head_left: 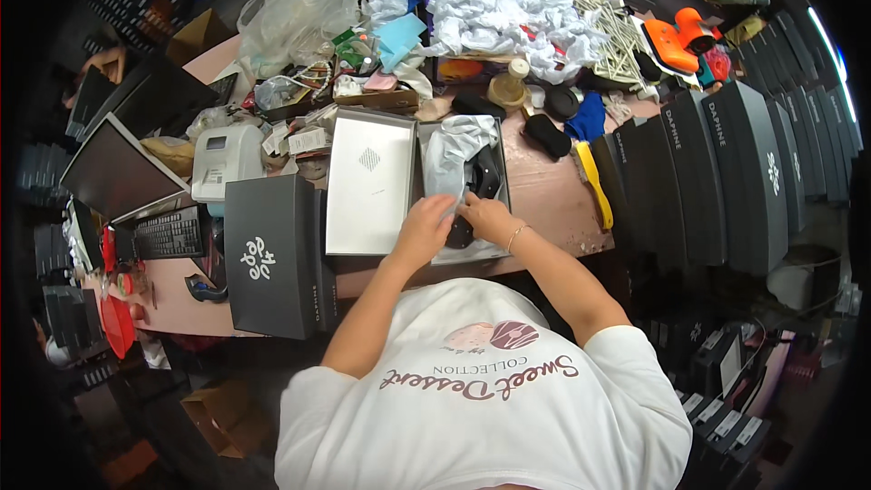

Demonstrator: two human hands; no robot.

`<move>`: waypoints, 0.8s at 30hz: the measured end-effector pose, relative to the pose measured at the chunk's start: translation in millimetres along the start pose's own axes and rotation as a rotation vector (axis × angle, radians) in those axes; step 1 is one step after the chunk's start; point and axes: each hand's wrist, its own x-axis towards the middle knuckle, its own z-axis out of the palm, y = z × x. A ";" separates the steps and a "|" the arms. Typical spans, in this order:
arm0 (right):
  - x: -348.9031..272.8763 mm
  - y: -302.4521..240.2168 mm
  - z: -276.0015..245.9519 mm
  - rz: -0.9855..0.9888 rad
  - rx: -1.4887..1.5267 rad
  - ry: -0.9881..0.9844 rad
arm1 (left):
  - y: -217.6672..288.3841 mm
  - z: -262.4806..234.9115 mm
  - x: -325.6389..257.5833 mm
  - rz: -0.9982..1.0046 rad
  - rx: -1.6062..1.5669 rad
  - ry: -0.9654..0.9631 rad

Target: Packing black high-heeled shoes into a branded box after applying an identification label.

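In front of me lies an open shoe box [504, 141] with black shoes [488, 180] in it, partly covered by crumpled white tissue paper [446, 154]. Over the box, my left hand [425, 230] has its fingers closed on the paper's edge. Close beside it, my right hand [488, 220], with a thin bracelet at the wrist, pinches the same paper near the shoe. Its fingertips are partly hidden. Touching the box on the left is the lid [367, 191], its white inside facing up.
A closed dark shoe box [272, 249] stands left of the lid, near a label printer [227, 159], keyboard [170, 232] and monitor [122, 168]. A yellow-handled brush [594, 186] lies right. Dark boxes [744, 172] line the right side. Crumpled paper [517, 14] piles up behind.
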 end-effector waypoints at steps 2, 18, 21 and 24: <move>-8.7 -1.6 -21.1 -0.064 0.088 0.031 | 6.1 -2.1 2.1 -0.200 -0.201 0.129; -6.9 24.3 -29.5 0.204 0.910 0.246 | -50.6 -64.2 -24.3 -0.633 -0.533 0.462; 47.0 29.8 23.8 0.358 1.101 0.277 | -22.9 -65.9 -3.0 -0.246 0.414 0.510; 76.8 19.0 46.6 0.367 0.852 0.299 | -12.2 -31.7 9.7 -0.398 -0.420 0.271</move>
